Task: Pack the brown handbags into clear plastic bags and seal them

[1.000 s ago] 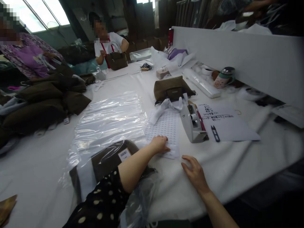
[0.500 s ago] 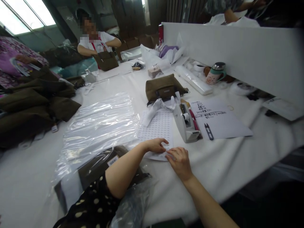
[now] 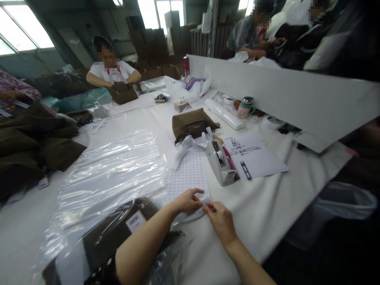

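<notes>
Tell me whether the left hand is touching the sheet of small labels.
Touching. The head view shows the left hand resting on the near end of the sheet of small labels, with its fingers lying on the sheet.

"What do the hands cover?"

"The left hand (image 3: 186, 201) and right hand (image 3: 220, 221) hide the lower end of the sheet of small printed labels (image 3: 185, 174). Its print is too small to read."

"Any other writing?"

"The handwritten notes (image 3: 252, 154) are too blurred to read. So is the label (image 3: 135, 221) on the bagged pouch (image 3: 101, 225), which the left forearm (image 3: 142, 247) partly hides."
</notes>
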Tool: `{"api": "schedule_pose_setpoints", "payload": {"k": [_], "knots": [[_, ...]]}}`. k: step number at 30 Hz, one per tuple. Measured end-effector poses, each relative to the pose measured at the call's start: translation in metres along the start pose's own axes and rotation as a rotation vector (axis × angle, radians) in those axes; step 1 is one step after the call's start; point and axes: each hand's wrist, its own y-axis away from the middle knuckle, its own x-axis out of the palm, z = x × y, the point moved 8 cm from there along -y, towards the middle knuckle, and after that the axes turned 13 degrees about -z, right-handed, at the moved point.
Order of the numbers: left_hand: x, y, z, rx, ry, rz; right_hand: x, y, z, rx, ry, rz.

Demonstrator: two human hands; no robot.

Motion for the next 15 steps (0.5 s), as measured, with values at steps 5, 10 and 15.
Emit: {"api": "schedule_pose_setpoints", "payload": {"k": [5, 10, 15], "knots": [[0.005, 0.002, -0.001, 0.125, -0.083, -0.156, 0.008, 0.008, -0.009, 0.202, -0.143, -0.002], [0.005, -0.003, -0.005, 0.064, -0.198, -0.250, 0.009, 0.008, -0.010, 0.293, -0.159, -0.034], [-0.003, 0.005, -0.026, 0.090, -0.447, -0.333, 0.013, 0.013, -0.020, 0.321, -0.113, -0.101]]}}
